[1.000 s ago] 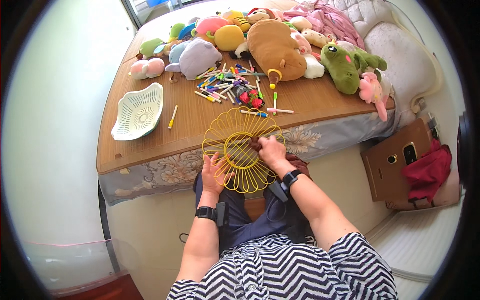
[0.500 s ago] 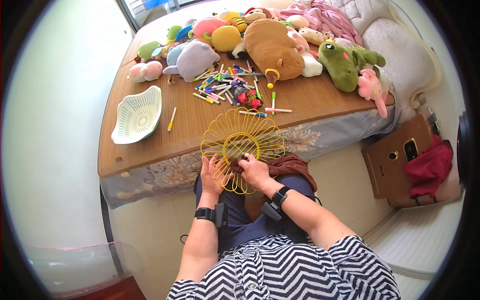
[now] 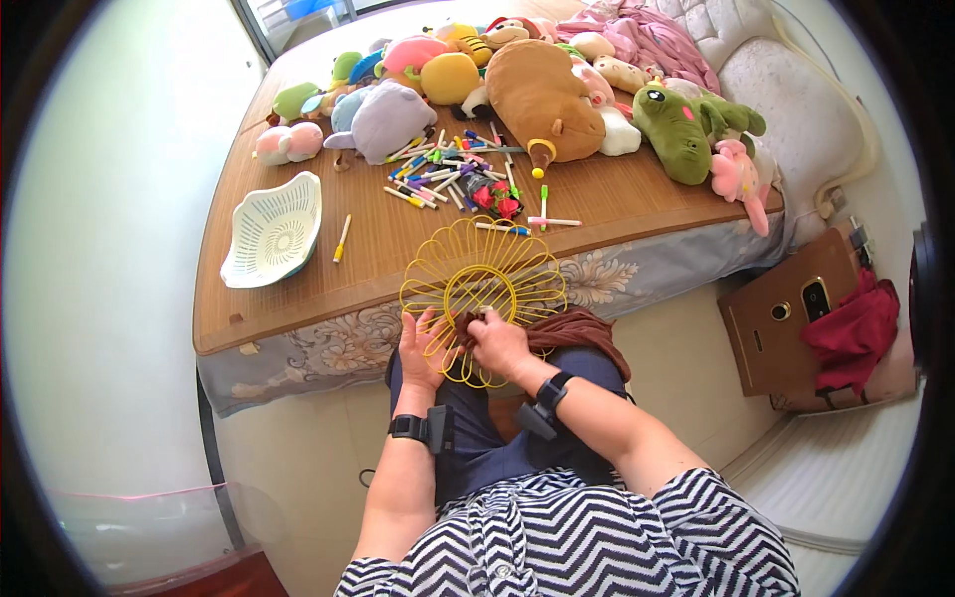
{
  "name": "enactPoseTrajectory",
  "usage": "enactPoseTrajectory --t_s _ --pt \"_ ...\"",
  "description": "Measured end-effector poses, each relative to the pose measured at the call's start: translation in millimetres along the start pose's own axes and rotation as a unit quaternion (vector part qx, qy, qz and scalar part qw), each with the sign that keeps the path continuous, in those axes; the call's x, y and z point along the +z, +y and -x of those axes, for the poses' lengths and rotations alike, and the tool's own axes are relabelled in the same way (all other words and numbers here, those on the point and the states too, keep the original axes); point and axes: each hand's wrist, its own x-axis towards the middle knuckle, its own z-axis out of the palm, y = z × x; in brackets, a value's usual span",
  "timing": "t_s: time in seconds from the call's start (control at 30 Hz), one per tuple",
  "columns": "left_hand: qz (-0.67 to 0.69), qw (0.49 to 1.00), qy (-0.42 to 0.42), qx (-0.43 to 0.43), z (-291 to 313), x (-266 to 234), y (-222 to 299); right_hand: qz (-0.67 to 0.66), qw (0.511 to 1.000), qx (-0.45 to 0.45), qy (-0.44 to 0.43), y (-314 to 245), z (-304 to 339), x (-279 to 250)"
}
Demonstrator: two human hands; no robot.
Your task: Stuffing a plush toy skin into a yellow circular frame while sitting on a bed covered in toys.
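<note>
A yellow wire basket (image 3: 538,267) with looped petal-like edges and a round centre is held tilted above my lap. My left hand (image 3: 422,356) grips its lower left loops, the fingers partly behind the wires. My right hand (image 3: 500,345) is closed on a brown cloth (image 3: 587,334), pressing a bunched part of it against the wires below the centre ring. The rest of the cloth trails to the right over my thigh. Its end between my hands is partly hidden by my fingers.
Ahead is a bed with a brown mat (image 3: 373,261). On it lie a white plastic basket (image 3: 269,231), scattered markers (image 3: 428,179), red artificial roses (image 3: 502,202) and several plush toys (image 3: 542,99). At right stands a brown safe-like box (image 3: 761,328) with a dark red cloth (image 3: 860,333).
My right hand has shifted slightly left and down along the wires with the brown cloth. The left hand and the wire basket stay almost in place.
</note>
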Motion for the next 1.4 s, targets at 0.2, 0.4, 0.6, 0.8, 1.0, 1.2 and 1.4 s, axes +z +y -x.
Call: enactPoseTrajectory --t_s 0.2,0.4,0.6,0.8,1.0,1.2,1.4 --pt "0.015 1.000 -0.002 -0.009 2 6 -2 -0.002 0.999 -0.010 0.045 5 0 2" --pt "-0.021 1.000 0.006 -0.008 -1 2 -3 0.147 0.984 0.051 0.090 57 -32 -25" --pt "-0.027 0.999 0.019 0.000 -2 4 -3 0.078 0.992 0.073 0.070 32 -19 -12" --pt "0.006 1.000 0.012 -0.019 2 4 0 0.046 0.998 -0.041 -0.014 6 14 -9" --pt "-0.006 1.000 0.011 -0.006 -1 1 -2 0.061 0.998 0.032 -0.005 26 -21 -22" --pt "-0.003 1.000 -0.003 -0.018 -1 4 -3 0.078 0.989 0.103 0.069 45 -85 -53" --pt "-0.010 1.000 0.013 -0.013 0 4 -2 0.021 0.987 0.030 0.156 41 -82 -47"
